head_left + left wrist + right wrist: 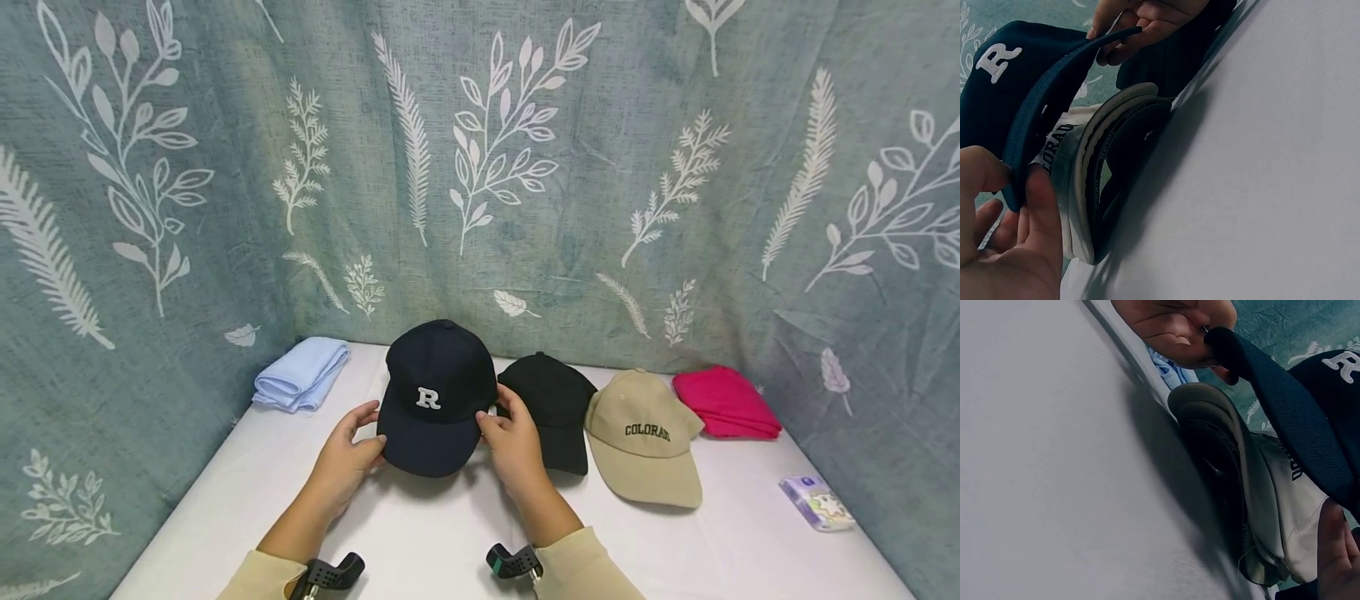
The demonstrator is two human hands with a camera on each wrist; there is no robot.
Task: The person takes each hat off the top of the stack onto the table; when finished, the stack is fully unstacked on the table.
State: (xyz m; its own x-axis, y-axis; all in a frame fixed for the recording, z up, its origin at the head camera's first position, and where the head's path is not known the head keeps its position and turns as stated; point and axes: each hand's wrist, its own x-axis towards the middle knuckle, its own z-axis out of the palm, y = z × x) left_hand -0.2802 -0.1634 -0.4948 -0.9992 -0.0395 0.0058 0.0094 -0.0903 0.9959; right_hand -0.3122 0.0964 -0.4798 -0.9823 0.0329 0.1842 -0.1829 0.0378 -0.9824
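Note:
A navy baseball cap (442, 367) with a white R faces me. My left hand (345, 462) pinches one side of its brim between thumb and fingers. The opposite side of the brim is pinched by my right hand (519, 442). In the left wrist view, a pale cap (1077, 162) with dark lettering sits on the table directly below the navy cap. The head view hides that pale cap. Close to my right hand lies a black cap (551, 400), partly covered by that hand. Right of it rests a beige cap (645, 408) lettered COLORADO.
Folded light blue cloth (303, 371) lies at the table's back left. At the back right is a folded crimson cloth (727, 400). A small purple and white packet (817, 503) stands near the right edge of the white table (675, 558). Patterned curtains (480, 167) enclose the table.

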